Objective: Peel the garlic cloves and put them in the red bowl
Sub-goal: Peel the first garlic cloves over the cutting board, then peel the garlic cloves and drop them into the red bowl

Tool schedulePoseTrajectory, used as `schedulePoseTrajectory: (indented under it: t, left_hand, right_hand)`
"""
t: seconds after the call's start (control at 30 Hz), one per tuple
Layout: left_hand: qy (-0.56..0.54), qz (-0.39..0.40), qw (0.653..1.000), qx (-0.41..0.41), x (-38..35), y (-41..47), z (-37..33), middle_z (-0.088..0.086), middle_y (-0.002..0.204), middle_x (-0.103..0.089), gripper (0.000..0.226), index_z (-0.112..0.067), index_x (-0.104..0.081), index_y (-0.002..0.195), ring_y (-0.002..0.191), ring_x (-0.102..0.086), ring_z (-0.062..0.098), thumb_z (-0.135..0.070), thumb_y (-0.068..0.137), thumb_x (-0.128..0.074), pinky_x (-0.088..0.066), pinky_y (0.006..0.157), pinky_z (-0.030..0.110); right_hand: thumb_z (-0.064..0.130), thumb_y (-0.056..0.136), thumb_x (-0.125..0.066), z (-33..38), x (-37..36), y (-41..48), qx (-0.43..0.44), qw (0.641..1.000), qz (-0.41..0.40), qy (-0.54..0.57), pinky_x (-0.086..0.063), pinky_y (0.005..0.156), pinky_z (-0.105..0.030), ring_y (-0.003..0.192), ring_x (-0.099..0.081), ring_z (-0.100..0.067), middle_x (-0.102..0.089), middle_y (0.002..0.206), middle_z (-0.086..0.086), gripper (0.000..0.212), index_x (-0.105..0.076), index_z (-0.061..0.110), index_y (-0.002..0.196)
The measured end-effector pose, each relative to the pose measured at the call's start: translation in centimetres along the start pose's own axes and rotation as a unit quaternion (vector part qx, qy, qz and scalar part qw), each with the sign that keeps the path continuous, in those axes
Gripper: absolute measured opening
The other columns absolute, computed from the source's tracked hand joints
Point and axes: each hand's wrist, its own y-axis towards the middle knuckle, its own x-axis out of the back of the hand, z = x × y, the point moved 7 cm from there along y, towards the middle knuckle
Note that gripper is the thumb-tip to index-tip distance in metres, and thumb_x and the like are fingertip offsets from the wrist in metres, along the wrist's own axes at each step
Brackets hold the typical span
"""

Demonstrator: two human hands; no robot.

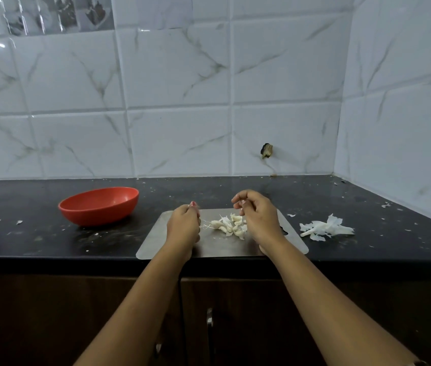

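A red bowl [98, 207] sits on the dark counter at the left, and nothing shows inside it. A pile of garlic cloves [228, 225] lies in the middle of a steel board [209, 247]. My left hand [184, 225] hovers over the board's left part with its fingers curled, and it pinches a small pale garlic clove [192, 204] at its fingertips. To the right of the pile, my right hand [257, 216] has thumb and forefinger pinched together on what looks like a bit of garlic skin. The two hands are apart.
A heap of white garlic skins and a stalk [325, 228] lies on the black counter [367, 233] right of the board. Small skin flakes are scattered about. Tiled walls close the back and the right side. Cupboard doors [235, 326] are below the counter edge.
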Motion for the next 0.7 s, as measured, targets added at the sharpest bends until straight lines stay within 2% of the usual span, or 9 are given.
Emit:
schedulePoseTrajectory:
  t: [0.17,0.27,0.3,0.37,0.4,0.47,0.53,0.6,0.7]
  left_hand:
    - [0.022,0.049,0.998,-0.036,-3.6,-1.7,-2.9,-0.002,0.059,-0.040,0.051,-0.017,-0.045,0.066,0.050,-0.032,0.013,-0.053,0.100,-0.031,-0.026,0.048,0.026]
    - [0.073,0.110,0.988,-0.076,-8.9,-3.0,-5.2,0.012,0.062,-0.048,0.051,-0.013,-0.055,0.064,0.056,-0.039,0.029,-0.042,0.101,-0.036,-0.029,0.055,0.027]
    - [0.106,0.132,0.982,-0.088,-11.0,-3.4,-5.7,0.017,0.066,-0.051,0.044,-0.012,-0.057,0.066,0.061,-0.040,0.035,-0.035,0.100,-0.039,-0.031,0.056,0.027]
    - [0.170,0.170,0.965,-0.101,-15.0,-4.1,-6.0,0.008,0.068,-0.051,0.036,-0.015,-0.055,0.066,0.061,-0.045,0.026,-0.026,0.097,-0.041,-0.036,0.049,0.024]
    - [0.193,0.186,0.958,-0.105,-16.8,-4.3,-6.0,0.004,0.069,-0.051,0.034,-0.016,-0.054,0.068,0.062,-0.047,0.022,-0.026,0.098,-0.041,-0.039,0.047,0.024]
    - [0.231,0.215,0.942,-0.116,-19.9,-4.6,-5.6,0.005,0.075,-0.055,0.029,-0.012,-0.059,0.078,0.073,-0.052,0.025,-0.024,0.098,-0.043,-0.043,0.058,0.028]
    - [0.264,0.239,0.926,-0.128,-22.4,-4.7,-4.9,0.012,0.091,-0.065,0.025,-0.008,-0.065,0.088,0.087,-0.057,0.029,-0.022,0.097,-0.046,-0.044,0.071,0.031]
    - [0.307,0.247,0.904,-0.165,-23.8,-4.8,-4.5,0.014,0.102,-0.067,0.025,-0.006,-0.066,0.093,0.095,-0.059,0.028,-0.023,0.097,-0.048,-0.042,0.075,0.030]
    - [0.340,0.241,0.879,-0.231,-24.7,-4.9,-4.2,0.011,0.099,-0.065,0.023,-0.011,-0.063,0.093,0.098,-0.058,0.028,-0.026,0.098,-0.046,-0.040,0.073,0.031]
  right_hand:
    - [0.003,0.095,-0.054,0.1,1.7,0.3,0.020,0.998,0.042,-0.046,-0.045,0.062,-0.008,0.064,-0.059,0.005,-0.068,0.082,0.003,0.019,-0.067,0.015,0.088]
    - [0.009,0.094,-0.057,0.7,4.9,1.0,0.032,0.993,0.027,-0.113,-0.043,0.064,-0.005,0.073,-0.061,0.002,-0.068,0.080,0.007,0.017,-0.069,0.019,0.088]
    - [0.011,0.094,-0.058,0.9,6.4,1.3,0.035,0.989,0.016,-0.144,-0.045,0.068,-0.008,0.076,-0.062,-0.001,-0.068,0.079,0.010,0.017,-0.070,0.022,0.088]
    - [0.016,0.093,-0.057,0.7,9.7,1.8,0.032,0.974,-0.011,-0.225,-0.050,0.081,-0.029,0.084,-0.065,-0.010,-0.069,0.081,0.013,0.019,-0.069,0.030,0.087]
    - [0.019,0.093,-0.056,0.5,11.4,1.9,0.023,0.962,-0.019,-0.271,-0.047,0.087,-0.036,0.089,-0.064,-0.012,-0.070,0.084,0.013,0.019,-0.070,0.031,0.087]
    - [0.024,0.096,-0.055,-0.2,14.2,1.6,-0.007,0.932,-0.028,-0.360,-0.036,0.090,-0.034,0.098,-0.062,-0.013,-0.070,0.091,0.012,0.017,-0.070,0.031,0.092]
    - [0.028,0.098,-0.052,-1.1,16.2,1.2,-0.033,0.903,-0.029,-0.428,-0.027,0.085,-0.033,0.104,-0.060,-0.017,-0.071,0.098,0.009,0.017,-0.069,0.030,0.098]
    - [0.028,0.099,-0.049,-2.3,17.1,0.7,-0.059,0.894,-0.016,-0.445,-0.030,0.086,-0.035,0.108,-0.059,-0.022,-0.071,0.104,0.004,0.020,-0.069,0.028,0.105]
    - [0.025,0.100,-0.045,-3.9,17.4,0.1,-0.077,0.903,-0.008,-0.423,-0.036,0.086,-0.037,0.107,-0.059,-0.027,-0.070,0.105,-0.003,0.023,-0.067,0.022,0.106]
